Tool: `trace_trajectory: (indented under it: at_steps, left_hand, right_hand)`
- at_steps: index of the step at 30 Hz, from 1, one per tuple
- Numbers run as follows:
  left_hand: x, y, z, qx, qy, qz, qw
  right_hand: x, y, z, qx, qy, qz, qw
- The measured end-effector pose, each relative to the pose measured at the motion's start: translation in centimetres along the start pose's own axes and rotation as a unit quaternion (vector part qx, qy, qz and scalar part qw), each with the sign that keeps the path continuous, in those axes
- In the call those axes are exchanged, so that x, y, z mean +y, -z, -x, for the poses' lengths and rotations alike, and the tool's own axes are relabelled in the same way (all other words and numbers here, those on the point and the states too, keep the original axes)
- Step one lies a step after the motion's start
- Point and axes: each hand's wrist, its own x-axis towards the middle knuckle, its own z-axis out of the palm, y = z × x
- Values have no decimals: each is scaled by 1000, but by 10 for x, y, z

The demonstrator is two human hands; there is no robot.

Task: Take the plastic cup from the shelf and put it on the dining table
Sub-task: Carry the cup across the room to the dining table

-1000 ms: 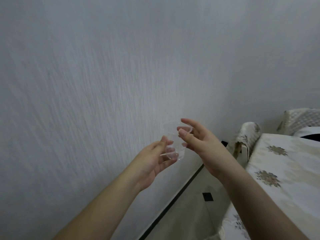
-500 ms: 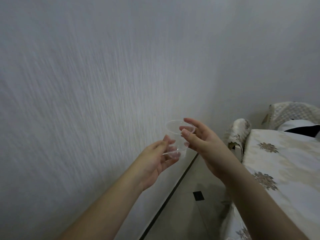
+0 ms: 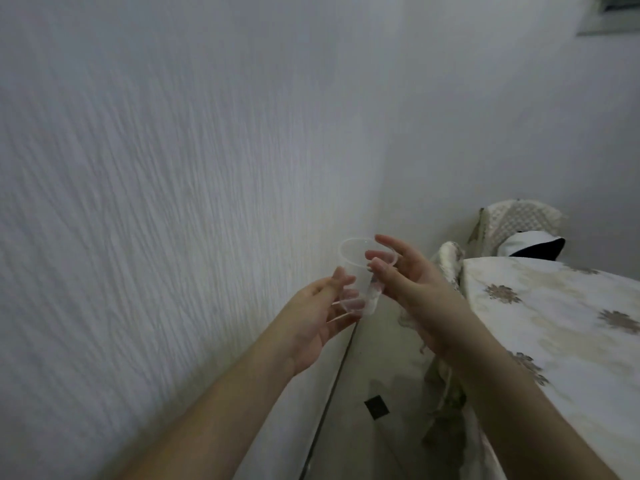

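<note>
A clear plastic cup (image 3: 356, 268) is upright in the air in front of a white textured wall. My left hand (image 3: 318, 317) grips its lower part and base with the fingertips. My right hand (image 3: 412, 285) touches the cup near the rim, thumb and fingers curled around its right side. The dining table (image 3: 561, 334), covered by a cream cloth with brown flower motifs, lies to the right of both hands.
A textured white wall (image 3: 173, 202) fills the left and centre. A chair (image 3: 516, 223) with a lace cover and a dark cushion stands behind the table; another covered chair back (image 3: 450, 258) is beside it. Pale floor with a dark tile (image 3: 377, 407) runs between wall and table.
The view has swung right, so the table and chairs show more fully. Both hands keep the cup between them, now a little higher in the view.
</note>
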Motion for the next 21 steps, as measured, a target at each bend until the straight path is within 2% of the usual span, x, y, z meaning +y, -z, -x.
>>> trace_trajectory:
  at_steps: [11, 21]
  left_hand:
    - [-35, -37, -111, -116, 66, -1, 991]
    - [-58, -128, -219, -190, 98, -37, 976]
  right_hand:
    - [27, 68, -32, 117, -22, 36, 992]
    - [49, 174, -77, 200, -17, 42, 979]
